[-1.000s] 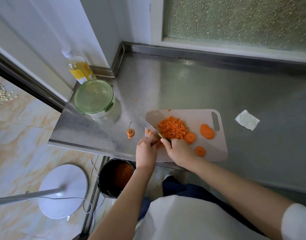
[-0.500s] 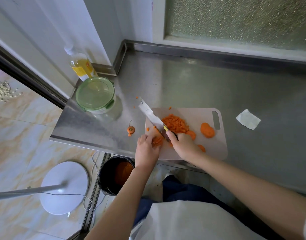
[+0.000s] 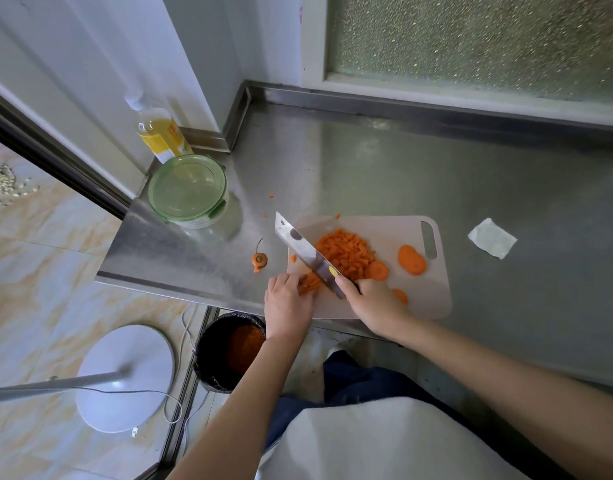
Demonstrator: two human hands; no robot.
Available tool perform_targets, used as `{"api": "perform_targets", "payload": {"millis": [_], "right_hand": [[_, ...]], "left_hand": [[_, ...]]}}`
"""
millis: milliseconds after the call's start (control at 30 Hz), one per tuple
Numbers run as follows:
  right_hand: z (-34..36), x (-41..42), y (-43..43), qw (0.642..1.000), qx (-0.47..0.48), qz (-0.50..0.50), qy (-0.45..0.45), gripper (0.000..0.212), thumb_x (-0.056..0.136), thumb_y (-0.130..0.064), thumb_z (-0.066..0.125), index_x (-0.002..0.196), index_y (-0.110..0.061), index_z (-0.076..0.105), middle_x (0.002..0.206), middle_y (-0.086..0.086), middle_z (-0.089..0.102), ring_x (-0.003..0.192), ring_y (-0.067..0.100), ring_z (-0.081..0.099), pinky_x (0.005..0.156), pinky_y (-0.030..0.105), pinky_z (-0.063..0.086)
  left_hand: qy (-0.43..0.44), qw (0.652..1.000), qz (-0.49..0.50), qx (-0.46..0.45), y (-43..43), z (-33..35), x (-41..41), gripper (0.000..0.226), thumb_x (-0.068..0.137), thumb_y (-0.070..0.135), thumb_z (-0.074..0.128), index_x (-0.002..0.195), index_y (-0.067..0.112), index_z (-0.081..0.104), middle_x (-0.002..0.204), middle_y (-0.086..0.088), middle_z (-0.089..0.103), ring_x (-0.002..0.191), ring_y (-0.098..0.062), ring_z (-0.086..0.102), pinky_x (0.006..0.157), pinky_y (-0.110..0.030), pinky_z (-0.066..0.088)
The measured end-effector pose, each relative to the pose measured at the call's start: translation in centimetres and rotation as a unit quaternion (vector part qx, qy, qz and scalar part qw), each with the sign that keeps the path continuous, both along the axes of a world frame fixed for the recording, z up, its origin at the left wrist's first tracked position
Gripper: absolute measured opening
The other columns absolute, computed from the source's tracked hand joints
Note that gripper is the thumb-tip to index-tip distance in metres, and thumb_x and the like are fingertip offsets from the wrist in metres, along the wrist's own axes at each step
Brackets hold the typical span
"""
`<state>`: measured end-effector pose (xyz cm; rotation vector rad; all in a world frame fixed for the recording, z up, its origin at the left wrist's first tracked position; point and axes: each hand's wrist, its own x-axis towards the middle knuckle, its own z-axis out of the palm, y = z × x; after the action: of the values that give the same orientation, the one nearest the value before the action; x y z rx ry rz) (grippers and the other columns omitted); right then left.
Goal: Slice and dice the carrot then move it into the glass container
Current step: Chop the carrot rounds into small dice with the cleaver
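On the pale cutting board (image 3: pixel 433 289) lies a heap of diced carrot (image 3: pixel 344 249), with round carrot slices (image 3: pixel 411 259) to its right. My right hand (image 3: pixel 374 303) grips the handle of a cleaver (image 3: pixel 306 252), whose blade crosses carrot strips (image 3: pixel 309 282) at the board's near left corner. My left hand (image 3: pixel 287 304) holds those strips with curled fingers, just left of the blade. The glass container (image 3: pixel 189 190), closed with a green lid, stands to the left on the steel counter (image 3: pixel 436 174).
A carrot top (image 3: pixel 259 259) and small orange scraps lie on the counter left of the board. An oil bottle (image 3: pixel 159 129) stands behind the container. A folded white tissue (image 3: pixel 492 238) lies right of the board. Below the counter edge sits a black bin (image 3: pixel 228 351) with carrot peel.
The cleaver blade has swung up and leftward from lying low, then come down across the strips. My left hand stays on the strips near the board's corner.
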<state>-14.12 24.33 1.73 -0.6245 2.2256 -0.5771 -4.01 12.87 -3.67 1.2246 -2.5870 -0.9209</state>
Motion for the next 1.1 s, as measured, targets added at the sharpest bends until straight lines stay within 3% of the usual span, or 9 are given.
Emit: {"api": "perform_targets", "payload": {"millis": [300,433,600,800,967,1100], "right_hand": [[-0.5,0.6,-0.2,1.000,0.001,0.014,0.009,0.055,0.098,-0.052,0.030,0.080,-0.008,0.059,0.075,0.008,0.057,0.077,0.024,0.057,0.052,0.025,0.032],[-0.3,0.9,-0.7,0.999,0.025,0.021,0.024,0.061,0.099,-0.051,0.028,0.093,-0.001,0.063,0.081,0.010,0.058,0.083,0.028,0.059,0.064,0.030,0.039],[-0.5,1.3,-0.7,0.998,0.029,0.035,0.045,0.056,0.098,-0.052,0.029,0.075,-0.008,0.055,0.078,0.013,0.060,0.082,0.032,0.062,0.066,0.034,0.044],[-1.2,1.7,-1.2,0.998,0.017,0.040,0.054,0.055,0.098,-0.052,0.030,0.067,-0.011,0.049,0.077,0.017,0.063,0.076,0.032,0.062,0.065,0.034,0.046],[-1.5,1.5,-1.3,0.997,-0.003,0.035,0.063,0.057,0.099,-0.050,0.031,0.077,-0.004,0.059,0.084,0.021,0.066,0.078,0.033,0.063,0.065,0.036,0.046],[-1.7,1.1,-1.4,0.999,-0.004,0.032,0.036,0.054,0.098,-0.052,0.031,0.069,-0.011,0.050,0.078,0.016,0.063,0.078,0.032,0.061,0.064,0.033,0.043]], "left_hand": [[0.016,0.999,-0.019,0.020,-0.4,0.1,-0.1,0.019,0.083,0.007,0.062,0.099,0.011,0.072,0.086,-0.011,0.062,0.088,-0.027,0.050,0.073,-0.028,0.039],[0.006,0.999,-0.010,0.034,-0.4,0.5,-0.3,0.017,0.085,0.008,0.061,0.099,0.009,0.071,0.086,-0.011,0.060,0.087,-0.024,0.050,0.067,-0.022,0.032],[-0.005,0.999,-0.003,0.047,-0.6,0.4,-0.6,0.014,0.084,0.009,0.060,0.094,0.006,0.070,0.087,-0.010,0.059,0.080,-0.016,0.043,0.062,-0.019,0.025],[-0.012,0.999,-0.005,0.046,-0.8,0.4,-0.8,0.006,0.082,0.004,0.061,0.080,0.000,0.064,0.074,-0.005,0.049,0.071,-0.019,0.043,0.057,-0.019,0.023],[-0.019,0.999,-0.012,0.046,-0.8,0.3,-0.7,0.010,0.083,0.006,0.059,0.087,0.004,0.067,0.081,-0.009,0.058,0.075,-0.020,0.047,0.059,-0.022,0.030],[-0.004,0.999,-0.012,0.046,-0.5,0.4,-0.5,0.012,0.086,0.010,0.060,0.095,0.005,0.066,0.087,-0.010,0.058,0.084,-0.022,0.050,0.067,-0.022,0.035]]}}
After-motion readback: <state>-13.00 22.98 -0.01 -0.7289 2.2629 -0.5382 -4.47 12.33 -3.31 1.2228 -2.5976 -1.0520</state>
